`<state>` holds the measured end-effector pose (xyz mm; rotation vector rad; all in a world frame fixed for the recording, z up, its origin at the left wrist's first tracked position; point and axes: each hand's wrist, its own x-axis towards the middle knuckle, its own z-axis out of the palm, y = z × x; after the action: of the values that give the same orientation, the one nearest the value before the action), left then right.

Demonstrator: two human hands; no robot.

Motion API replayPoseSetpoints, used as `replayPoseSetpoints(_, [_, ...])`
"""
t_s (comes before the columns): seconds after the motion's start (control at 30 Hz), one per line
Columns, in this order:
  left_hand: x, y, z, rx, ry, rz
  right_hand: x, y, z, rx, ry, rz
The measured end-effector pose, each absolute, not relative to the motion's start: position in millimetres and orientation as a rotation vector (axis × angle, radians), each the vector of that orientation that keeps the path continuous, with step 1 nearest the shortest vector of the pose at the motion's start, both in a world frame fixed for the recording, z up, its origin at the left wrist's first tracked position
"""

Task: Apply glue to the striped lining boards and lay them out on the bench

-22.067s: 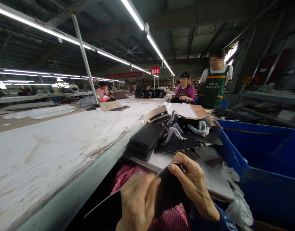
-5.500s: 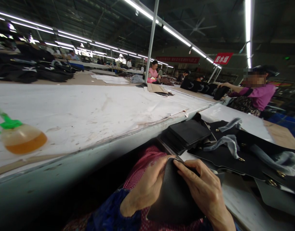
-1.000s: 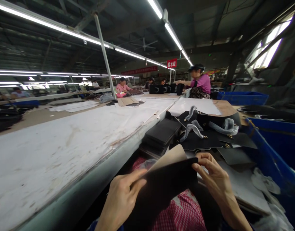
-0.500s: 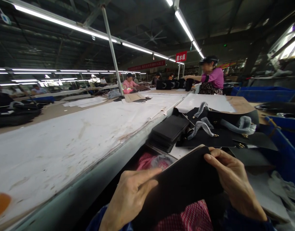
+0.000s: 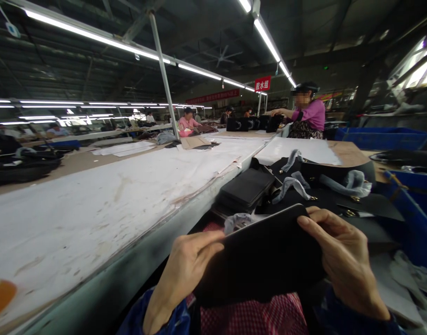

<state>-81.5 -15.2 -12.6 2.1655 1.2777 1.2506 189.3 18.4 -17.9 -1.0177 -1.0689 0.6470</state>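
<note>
A black bag panel with a thin pale upper edge is held up in front of me. My left hand pinches its upper left edge between thumb and fingers. At the upper right corner, my right hand grips it the same way. A plastic-wrapped handle shows just behind the panel; whether it is attached there I cannot tell. Beyond it lies a stack of black flat pieces. More black bag panels with wrapped handles and gold-coloured rings are spread to the right of the stack.
A long table covered in stained white paper runs along my left. Blue bins stand to the right. Red checked cloth covers my lap below the panel. A co-worker in a pink top handles black pieces farther back.
The panel has turned to face me more, its lower edge now showing above the checked cloth. Its upper right corner has risen slightly. Both hands keep hold of it.
</note>
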Motion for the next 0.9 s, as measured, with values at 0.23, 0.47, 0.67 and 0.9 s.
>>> replayPoseSetpoints(0.23, [-61, -4, -20, 2.328, 1.442, 1.361, 173, 14, -9, -0.989, -1.133, 0.599])
replayPoseSetpoints(0.47, [-30, -2, -23, 2.408, 1.344, 1.504, 176, 13, -11, -1.003, -1.130, 0.665])
replayPoseSetpoints(0.67, [-23, -3, -23, 2.512, 1.297, 1.668, 170, 9, -10, -0.929, -1.209, 0.791])
replayPoseSetpoints(0.9, [-30, -11, -12, 2.437, 1.156, 1.673, 163, 1, -11, -0.819, -1.293, 0.845])
